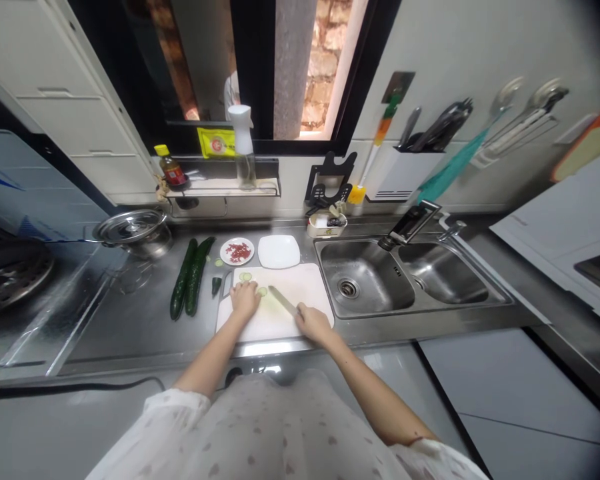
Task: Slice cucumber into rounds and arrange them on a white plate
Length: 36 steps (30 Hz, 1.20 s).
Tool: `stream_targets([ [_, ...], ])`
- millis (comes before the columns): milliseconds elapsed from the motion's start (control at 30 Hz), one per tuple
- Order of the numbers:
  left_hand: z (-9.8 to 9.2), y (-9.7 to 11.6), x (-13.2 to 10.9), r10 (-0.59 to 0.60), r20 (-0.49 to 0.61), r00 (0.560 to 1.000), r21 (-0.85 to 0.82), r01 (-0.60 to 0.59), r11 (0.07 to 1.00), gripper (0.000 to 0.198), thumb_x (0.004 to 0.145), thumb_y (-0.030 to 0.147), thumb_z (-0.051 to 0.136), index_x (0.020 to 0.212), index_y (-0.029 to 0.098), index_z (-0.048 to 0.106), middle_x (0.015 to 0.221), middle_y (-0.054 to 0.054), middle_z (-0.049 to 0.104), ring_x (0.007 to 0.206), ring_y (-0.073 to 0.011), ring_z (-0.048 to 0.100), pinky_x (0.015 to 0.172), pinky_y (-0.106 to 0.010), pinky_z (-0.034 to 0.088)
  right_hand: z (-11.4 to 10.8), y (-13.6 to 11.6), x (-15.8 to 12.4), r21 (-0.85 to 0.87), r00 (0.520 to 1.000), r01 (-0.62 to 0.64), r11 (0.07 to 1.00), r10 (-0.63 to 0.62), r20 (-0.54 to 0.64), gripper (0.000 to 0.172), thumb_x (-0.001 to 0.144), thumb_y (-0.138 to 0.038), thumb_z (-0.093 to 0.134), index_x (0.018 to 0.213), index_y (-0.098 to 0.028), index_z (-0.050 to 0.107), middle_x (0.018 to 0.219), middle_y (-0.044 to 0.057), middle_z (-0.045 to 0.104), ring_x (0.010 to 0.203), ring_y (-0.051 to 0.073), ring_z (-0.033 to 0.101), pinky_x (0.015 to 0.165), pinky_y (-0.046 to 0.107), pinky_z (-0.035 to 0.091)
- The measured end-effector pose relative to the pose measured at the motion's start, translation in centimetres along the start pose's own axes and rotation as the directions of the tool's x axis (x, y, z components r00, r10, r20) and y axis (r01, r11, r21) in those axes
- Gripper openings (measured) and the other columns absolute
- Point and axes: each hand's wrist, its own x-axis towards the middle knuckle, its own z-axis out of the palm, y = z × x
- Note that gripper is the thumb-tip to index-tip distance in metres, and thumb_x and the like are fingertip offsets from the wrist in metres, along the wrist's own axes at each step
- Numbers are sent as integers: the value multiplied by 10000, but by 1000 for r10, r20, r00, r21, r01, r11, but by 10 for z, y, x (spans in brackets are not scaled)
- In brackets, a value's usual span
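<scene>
On the white cutting board [300, 283], my left hand [245, 300] lies palm down with its fingers apart. Thin pale-green cucumber slices [245, 276] are just beyond its fingertips, and another slice [263, 291] is beside it on the right. What is under the palm is hidden. My right hand [314, 325] is closed around the handle of a kitchen knife [283, 300]. The blade points up and left over the board, its tip close to the single slice. A dark green cucumber end [216, 287] stands by the board's left edge.
Two whole cucumbers [195, 277] lie left of the board. Behind it are a plate with red chopped bits [239, 251] and a white square plate [279, 251]. A lidded steel pot [135, 232] stands back left. The double sink [375, 277] adjoins on the right.
</scene>
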Motion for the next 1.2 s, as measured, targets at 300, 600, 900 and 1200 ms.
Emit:
stream_targets([
  [300, 2, 11, 1, 42, -15, 999, -3, -42, 999, 313, 891, 365, 430, 1007, 216, 680, 1101, -128, 601, 1096, -299, 459, 927, -441, 262, 3, 9, -2, 109, 981, -184, 977, 190, -45, 338, 922, -222, 370, 1243, -181, 467, 996, 90, 676, 916, 187, 615, 688, 242, 338],
  [600, 3, 14, 10, -24, -23, 999, -49, 23, 999, 284, 851, 353, 488, 1025, 228, 674, 1072, -115, 614, 1089, -297, 477, 923, -439, 297, -1, 9, 9, 68, 979, -203, 977, 204, -19, 369, 922, -209, 345, 1270, -178, 463, 1018, 115, 678, 942, 206, 630, 705, 259, 377],
  [900, -5, 21, 19, -76, 58, 995, -60, 79, 995, 206, 826, 302, 519, 956, 217, 654, 1041, -104, 640, 1052, -281, 528, 895, -414, 322, -3, 2, 19, 30, 981, -195, 980, 194, 32, 382, 902, -171, 355, 1270, -147, 454, 979, 142, 683, 941, 226, 648, 715, 289, 415],
  [1200, 0, 24, -14, -114, 76, 991, -276, 130, 952, 127, 842, 282, 543, 937, 242, 616, 902, -17, 699, 930, -190, 613, 854, -328, 333, -3, 0, 22, 31, 976, -211, 977, 209, 56, 409, 900, -184, 366, 1303, -157, 431, 1003, 147, 682, 951, 233, 648, 727, 301, 429],
])
